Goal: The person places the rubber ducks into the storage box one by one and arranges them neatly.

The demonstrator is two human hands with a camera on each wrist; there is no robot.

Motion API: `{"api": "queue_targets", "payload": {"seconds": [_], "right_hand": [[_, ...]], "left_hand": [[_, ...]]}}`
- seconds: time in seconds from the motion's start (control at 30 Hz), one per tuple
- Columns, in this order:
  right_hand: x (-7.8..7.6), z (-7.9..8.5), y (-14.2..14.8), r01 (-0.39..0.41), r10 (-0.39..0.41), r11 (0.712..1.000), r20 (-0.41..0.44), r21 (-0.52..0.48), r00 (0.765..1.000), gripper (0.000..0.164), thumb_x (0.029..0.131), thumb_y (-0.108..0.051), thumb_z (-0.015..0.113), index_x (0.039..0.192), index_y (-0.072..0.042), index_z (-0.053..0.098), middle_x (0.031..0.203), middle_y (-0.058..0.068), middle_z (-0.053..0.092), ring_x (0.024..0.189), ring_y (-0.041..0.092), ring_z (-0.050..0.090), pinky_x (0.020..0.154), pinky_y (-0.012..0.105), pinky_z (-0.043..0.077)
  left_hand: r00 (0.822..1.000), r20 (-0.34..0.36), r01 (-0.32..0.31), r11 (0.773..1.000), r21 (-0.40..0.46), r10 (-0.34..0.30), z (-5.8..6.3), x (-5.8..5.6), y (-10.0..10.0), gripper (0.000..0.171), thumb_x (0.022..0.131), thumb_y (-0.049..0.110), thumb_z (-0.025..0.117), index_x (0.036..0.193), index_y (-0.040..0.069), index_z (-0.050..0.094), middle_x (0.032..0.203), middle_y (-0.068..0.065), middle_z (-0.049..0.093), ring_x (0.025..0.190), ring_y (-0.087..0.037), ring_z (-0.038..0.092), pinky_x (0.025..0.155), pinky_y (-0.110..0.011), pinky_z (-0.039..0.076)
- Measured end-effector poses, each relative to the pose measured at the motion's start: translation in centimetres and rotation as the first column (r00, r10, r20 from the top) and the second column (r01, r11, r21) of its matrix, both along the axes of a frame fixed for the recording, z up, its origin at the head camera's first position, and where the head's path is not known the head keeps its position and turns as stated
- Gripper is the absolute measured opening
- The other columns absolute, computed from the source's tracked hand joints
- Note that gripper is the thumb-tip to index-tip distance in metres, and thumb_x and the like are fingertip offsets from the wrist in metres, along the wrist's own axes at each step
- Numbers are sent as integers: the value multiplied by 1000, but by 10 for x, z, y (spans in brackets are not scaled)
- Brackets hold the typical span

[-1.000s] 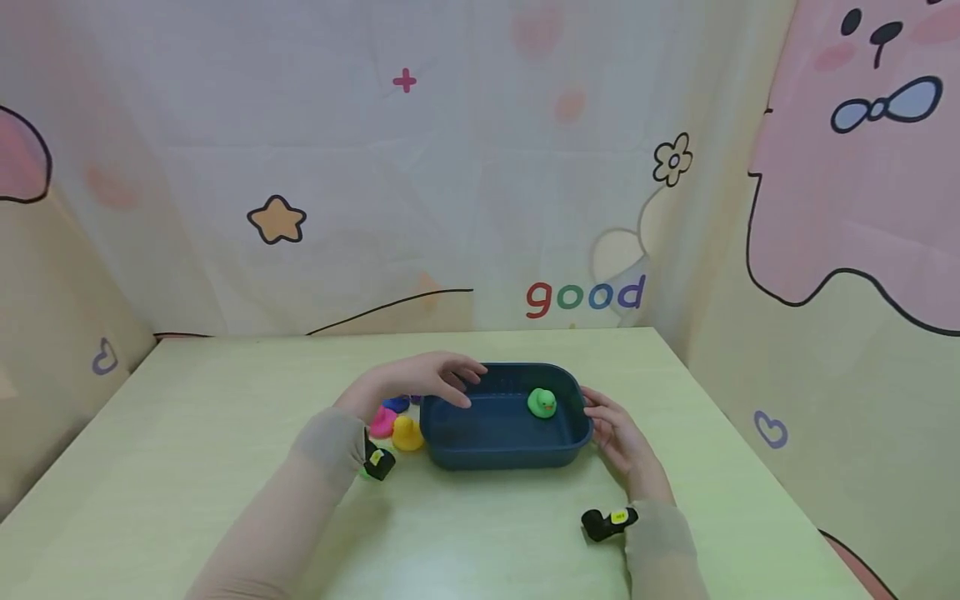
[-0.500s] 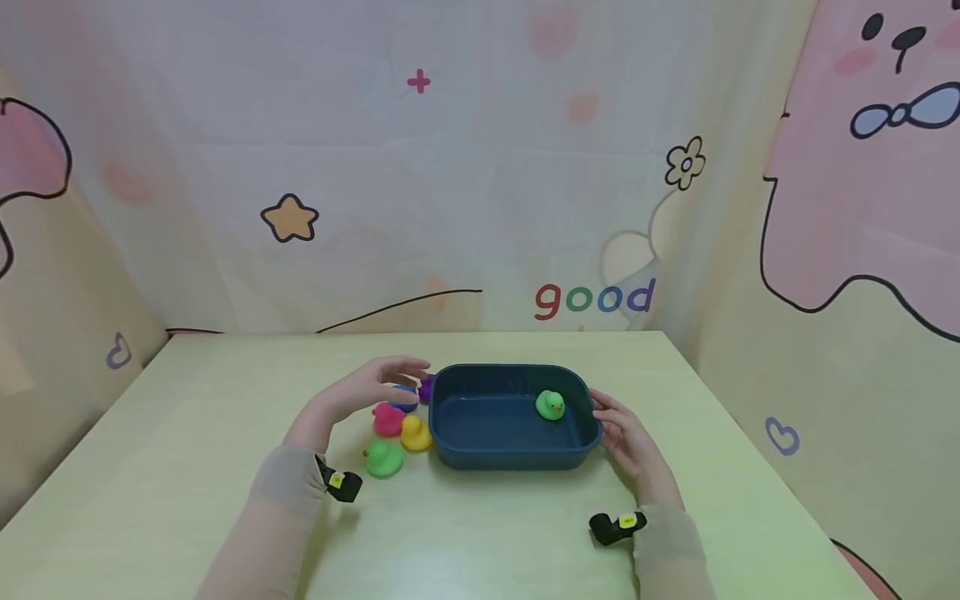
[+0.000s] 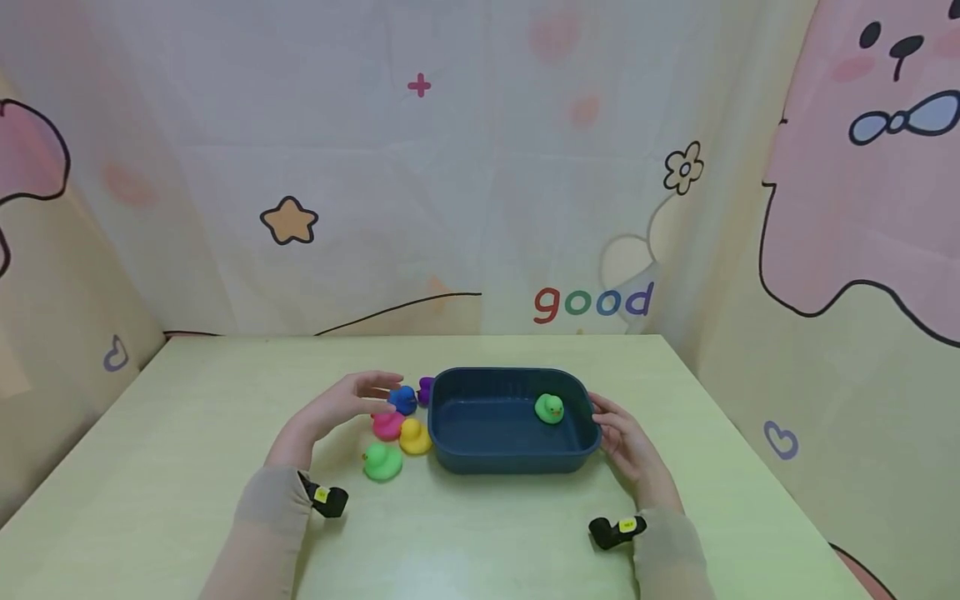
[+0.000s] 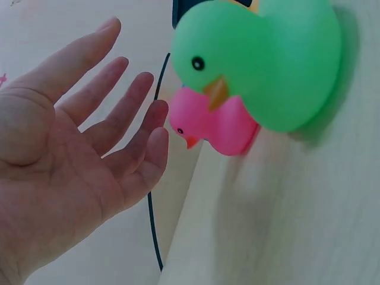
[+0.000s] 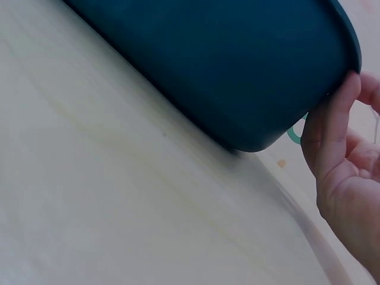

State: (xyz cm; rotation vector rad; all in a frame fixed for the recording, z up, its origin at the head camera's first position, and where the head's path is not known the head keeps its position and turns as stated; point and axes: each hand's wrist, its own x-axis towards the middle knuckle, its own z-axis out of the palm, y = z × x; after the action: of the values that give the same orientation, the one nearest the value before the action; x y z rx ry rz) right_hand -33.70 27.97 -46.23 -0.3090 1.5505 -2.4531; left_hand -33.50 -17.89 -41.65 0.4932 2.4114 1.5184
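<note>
A dark blue rectangular bin stands on the table, a green rubber duck inside its right end. My right hand rests its fingertips against the bin's right end; the right wrist view has the fingers lightly bent at the bin's wall. Left of the bin, my left hand hovers with spread, relaxed fingers and holds nothing. Nearest to it are a blue duck and a pink duck. A yellow duck, a second green duck and a partly hidden purple toy sit close by.
The pale wooden table ends at a patterned cloth backdrop behind and at both sides. Each wrist wears a small black camera, the left camera near the green duck outside the bin.
My left hand has moved left, from over the bin's left rim to beside the blue and pink ducks, uncovering the toys there. The right hand stays at the bin's right end.
</note>
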Motion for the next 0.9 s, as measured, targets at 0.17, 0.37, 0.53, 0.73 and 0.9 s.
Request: {"api": "queue_targets", "payload": {"seconds": [0.17,0.37,0.53,0.73,0.9], "right_hand": [[1,0,0,16,-16,1000,28,-5,999,39,100,5,36,112,-19,65,103,-3,61,74,4,64,67,14,54],[1,0,1,0,0,1000,24,-23,1000,40,101,5,35,113,-18,66,103,-3,62,73,4,64,66,14,54],[2,2,-1,9,-8,1000,24,-18,1000,41,100,5,35,111,-19,67,102,-3,63,74,4,64,66,14,54],[4,2,-2,21,-21,1000,25,4,999,41,99,5,36,111,-19,67,103,-4,63,75,3,64,67,14,54],[4,3,-2,21,-21,1000,14,24,1000,40,99,5,36,112,-20,65,104,-4,63,77,3,64,67,14,54]], "left_hand": [[1000,22,-8,1000,-6,8,-6,-2,-5,56,92,22,66,143,6,47,144,-17,50,134,-40,44,110,-61,33],[998,66,-20,999,-39,22,-15,-1,-11,55,92,29,67,140,8,52,144,-16,51,133,-38,44,109,-60,34],[996,77,-27,997,-67,32,-20,-1,-10,52,92,27,67,138,8,55,142,-18,52,131,-39,44,108,-59,35],[997,78,-19,998,-66,25,-24,-2,-9,51,91,23,68,136,5,55,141,-20,50,128,-38,45,107,-55,38],[994,102,-26,997,-70,33,-25,-2,-7,47,91,14,66,136,5,56,141,-21,50,126,-38,46,107,-54,39]]}}
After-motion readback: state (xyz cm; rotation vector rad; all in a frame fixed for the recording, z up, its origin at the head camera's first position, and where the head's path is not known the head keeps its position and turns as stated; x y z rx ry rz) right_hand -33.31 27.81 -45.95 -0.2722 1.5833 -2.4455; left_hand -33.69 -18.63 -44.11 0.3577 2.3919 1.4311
